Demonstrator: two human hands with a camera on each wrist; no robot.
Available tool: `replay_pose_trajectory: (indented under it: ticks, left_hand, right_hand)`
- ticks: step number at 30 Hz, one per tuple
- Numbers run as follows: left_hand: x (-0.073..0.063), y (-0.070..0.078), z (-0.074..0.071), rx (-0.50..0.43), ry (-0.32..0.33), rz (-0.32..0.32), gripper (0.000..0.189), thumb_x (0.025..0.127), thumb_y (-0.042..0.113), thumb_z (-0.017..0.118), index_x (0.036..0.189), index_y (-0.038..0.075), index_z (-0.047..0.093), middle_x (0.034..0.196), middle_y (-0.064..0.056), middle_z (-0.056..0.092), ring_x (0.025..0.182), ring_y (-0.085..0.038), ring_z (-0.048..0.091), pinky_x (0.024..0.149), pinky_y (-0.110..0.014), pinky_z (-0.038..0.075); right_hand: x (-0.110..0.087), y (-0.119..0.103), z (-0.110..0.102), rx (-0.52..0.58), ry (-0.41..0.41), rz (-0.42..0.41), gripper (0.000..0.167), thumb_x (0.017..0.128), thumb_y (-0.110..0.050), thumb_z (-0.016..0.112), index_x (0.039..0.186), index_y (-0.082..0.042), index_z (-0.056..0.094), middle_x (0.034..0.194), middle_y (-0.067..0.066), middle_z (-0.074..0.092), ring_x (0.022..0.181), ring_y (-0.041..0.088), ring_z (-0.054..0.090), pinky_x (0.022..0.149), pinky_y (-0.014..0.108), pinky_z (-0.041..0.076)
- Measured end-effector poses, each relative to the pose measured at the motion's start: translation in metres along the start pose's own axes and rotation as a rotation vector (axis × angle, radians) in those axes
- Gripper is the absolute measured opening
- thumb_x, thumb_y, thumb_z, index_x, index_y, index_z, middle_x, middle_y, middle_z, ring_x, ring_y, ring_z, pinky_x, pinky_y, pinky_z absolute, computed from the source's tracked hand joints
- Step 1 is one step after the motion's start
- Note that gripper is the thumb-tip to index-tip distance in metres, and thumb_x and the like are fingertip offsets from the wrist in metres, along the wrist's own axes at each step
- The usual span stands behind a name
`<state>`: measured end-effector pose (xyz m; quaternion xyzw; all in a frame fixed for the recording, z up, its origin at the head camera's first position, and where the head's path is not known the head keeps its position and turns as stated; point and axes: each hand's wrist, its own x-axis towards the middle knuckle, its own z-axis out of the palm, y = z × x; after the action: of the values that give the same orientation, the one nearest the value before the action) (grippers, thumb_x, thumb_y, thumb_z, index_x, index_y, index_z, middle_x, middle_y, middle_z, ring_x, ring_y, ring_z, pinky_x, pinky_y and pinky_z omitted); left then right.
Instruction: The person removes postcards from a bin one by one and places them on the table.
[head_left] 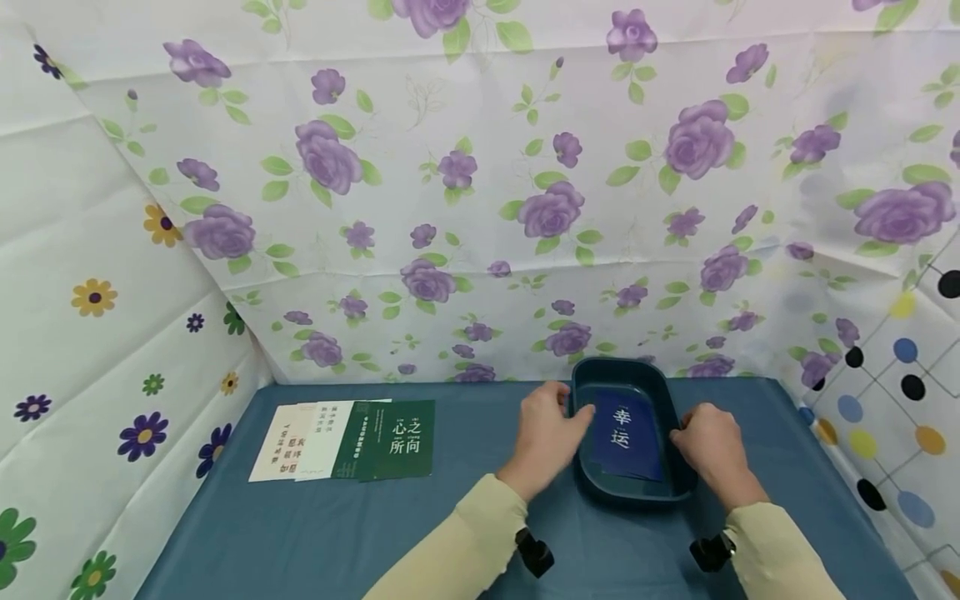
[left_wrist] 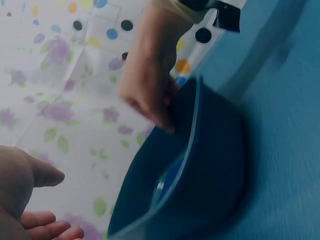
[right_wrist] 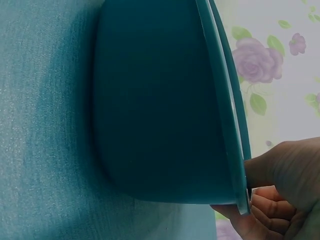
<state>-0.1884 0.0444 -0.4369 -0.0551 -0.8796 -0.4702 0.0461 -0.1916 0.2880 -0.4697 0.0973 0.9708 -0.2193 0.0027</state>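
Note:
A dark teal plastic basin (head_left: 633,500) with rounded corners stands on the table, right of its middle. Inside it lies a dark blue card (head_left: 626,446) printed with two white characters. My right hand (head_left: 716,454) grips the basin's right rim; the right wrist view shows the thumb over the rim (right_wrist: 235,135) and the fingers curled below on the outer side. At the left rim is my left hand (head_left: 543,437). The left wrist view shows that hand (left_wrist: 22,195) with thumb and fingers spread, apart from the basin wall (left_wrist: 215,150) and holding nothing.
On the left of the blue-covered table (head_left: 300,542), several cards overlap in a row: a cream card (head_left: 273,442), a white card (head_left: 322,446) and green cards (head_left: 408,442). A floral cloth (head_left: 465,250) hangs behind, with patterned cloths at both sides.

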Motion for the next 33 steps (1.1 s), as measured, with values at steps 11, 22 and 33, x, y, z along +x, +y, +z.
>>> replay_pose_trajectory:
  ticks: [11, 22, 33]
  left_hand:
    - [0.004, 0.016, 0.061, 0.186, -0.134, 0.023, 0.053, 0.085, 0.045, 0.064, 0.123, 0.010, 0.054, 0.113, -0.006, 0.060, 0.100, -0.016, 0.061, 0.077, -0.028, 0.053]
    - [0.006, 0.008, 0.099, 0.613, -0.232, 0.055, 0.070, 0.079, 0.053, 0.067, 0.125, 0.002, 0.051, 0.115, -0.012, 0.056, 0.101, -0.022, 0.054, 0.082, -0.029, 0.050]
    - [0.007, 0.002, 0.121, 0.960, -0.218, 0.096, 0.081, 0.079, 0.067, 0.056, 0.128, 0.004, 0.051, 0.118, -0.011, 0.056, 0.105, -0.024, 0.050, 0.090, -0.034, 0.043]
  right_hand:
    - [0.003, 0.002, 0.004, -0.007, 0.017, -0.001, 0.048, 0.084, -0.017, 0.064, 0.050, -0.018, 0.031, 0.047, -0.005, 0.021, 0.041, 0.011, 0.020, 0.042, 0.027, 0.022]
    - [0.004, 0.004, 0.003, -0.002, 0.025, -0.005, 0.047, 0.083, -0.017, 0.063, 0.050, -0.018, 0.030, 0.048, -0.005, 0.020, 0.040, 0.011, 0.019, 0.041, 0.027, 0.020]
    - [0.004, 0.004, 0.002, -0.005, 0.035, 0.005, 0.049, 0.083, -0.018, 0.065, 0.049, -0.018, 0.030, 0.048, -0.005, 0.020, 0.041, 0.010, 0.019, 0.042, 0.027, 0.020]
